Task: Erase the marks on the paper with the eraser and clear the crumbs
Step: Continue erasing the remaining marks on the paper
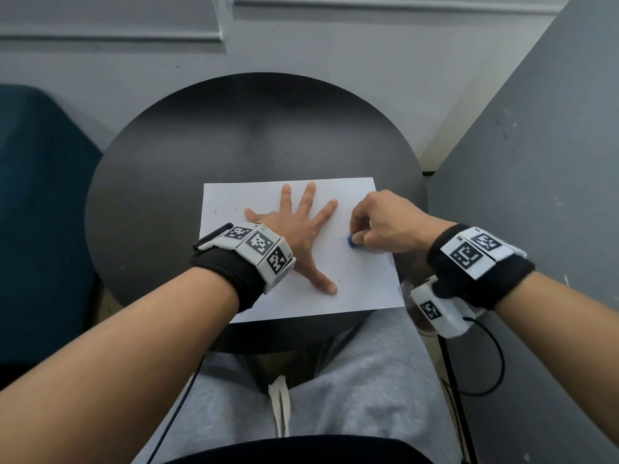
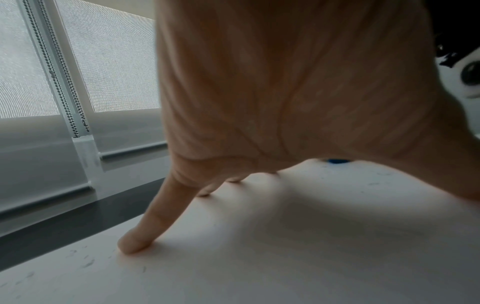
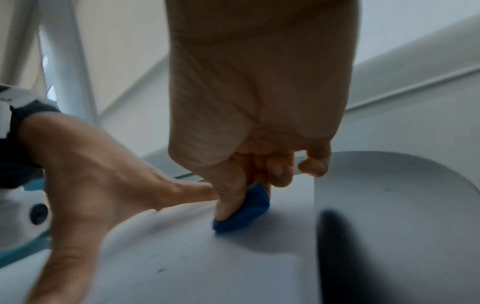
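A white sheet of paper (image 1: 361, 286) lies on the round dark table (image 1: 167, 182). My left hand (image 1: 298, 226) is spread flat on the sheet, fingers straight, pressing it down. My right hand (image 1: 378, 222) pinches a small blue eraser (image 1: 352, 240) between thumb and fingers, its lower edge against the paper near the right side. In the right wrist view the eraser (image 3: 244, 209) sits tilted under the thumb on the paper (image 3: 182, 257). Dark crumbs (image 1: 214, 212) speckle the sheet's upper left, and some lie near my left thumb (image 1: 326, 284). The eraser (image 2: 337, 160) peeks out under my left palm.
A grey partition wall (image 1: 536, 195) stands close on the right. A dark teal chair (image 1: 37, 202) is at the left. The table's front edge meets my lap in grey trousers (image 1: 368, 380). Window blinds with a bead chain (image 2: 59, 82) are behind the table.
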Tool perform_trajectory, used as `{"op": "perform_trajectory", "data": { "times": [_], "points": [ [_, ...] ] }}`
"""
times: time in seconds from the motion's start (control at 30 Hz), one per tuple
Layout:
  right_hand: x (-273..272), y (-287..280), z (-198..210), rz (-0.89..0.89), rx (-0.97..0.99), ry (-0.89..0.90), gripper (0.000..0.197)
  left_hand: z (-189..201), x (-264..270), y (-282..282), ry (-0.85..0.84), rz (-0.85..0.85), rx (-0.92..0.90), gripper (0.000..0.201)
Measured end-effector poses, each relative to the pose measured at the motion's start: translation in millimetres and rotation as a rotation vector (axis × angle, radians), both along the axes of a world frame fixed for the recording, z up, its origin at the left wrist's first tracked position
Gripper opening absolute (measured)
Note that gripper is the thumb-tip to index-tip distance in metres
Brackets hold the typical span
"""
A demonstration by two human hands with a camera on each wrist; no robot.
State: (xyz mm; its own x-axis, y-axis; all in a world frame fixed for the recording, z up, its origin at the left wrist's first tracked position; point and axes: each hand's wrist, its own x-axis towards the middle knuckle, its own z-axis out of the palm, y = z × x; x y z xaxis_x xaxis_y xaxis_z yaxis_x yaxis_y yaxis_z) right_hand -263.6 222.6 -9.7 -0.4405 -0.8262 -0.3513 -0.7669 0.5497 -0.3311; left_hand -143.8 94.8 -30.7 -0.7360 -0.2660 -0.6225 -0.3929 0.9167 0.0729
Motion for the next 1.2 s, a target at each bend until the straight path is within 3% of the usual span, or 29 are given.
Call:
{"op": "perform_trajectory", "data": {
  "times": [0.17, 0.37, 0.5, 0.63, 0.77, 0.93, 1.1, 1.2],
  "points": [
    [14, 10, -2, 0.086, 0.072, -0.059, 0.010, 0, 0, 0, -0.002, -0.001, 0.002, 0.149],
    [4, 10, -5, -0.011, 0.018, 0.066, 0.010, 1, 1, -1, 0.006, 0.004, 0.005, 0.148],
    [16, 20, -9, 0.009, 0.027, 0.028, 0.014, -1, 1, -1, 0.015, 0.001, 0.000, 0.149],
    [8, 19, -10, -0.122, -0.065, 0.022, 0.013, -1, 0, 0, 0.015, 0.002, 0.000, 0.149],
    [27, 21, -13, -0.068, -0.049, -0.060, 0.012, -2, 1, 0, 0.013, 0.000, -0.006, 0.149],
    [1, 11, -13, -0.178, -0.088, -0.011, 0.016, -1, 0, 0, 0.011, 0.006, 0.000, 0.149],
    [18, 10, -8, -0.030, -0.021, -0.054, 0.011, 0, 0, 0, 0.009, 0.001, -0.002, 0.149],
    [0, 0, -8, -0.105, -0.062, -0.006, 0.010, -1, 0, 0, 0.012, 0.005, 0.006, 0.149]
  ]
}}
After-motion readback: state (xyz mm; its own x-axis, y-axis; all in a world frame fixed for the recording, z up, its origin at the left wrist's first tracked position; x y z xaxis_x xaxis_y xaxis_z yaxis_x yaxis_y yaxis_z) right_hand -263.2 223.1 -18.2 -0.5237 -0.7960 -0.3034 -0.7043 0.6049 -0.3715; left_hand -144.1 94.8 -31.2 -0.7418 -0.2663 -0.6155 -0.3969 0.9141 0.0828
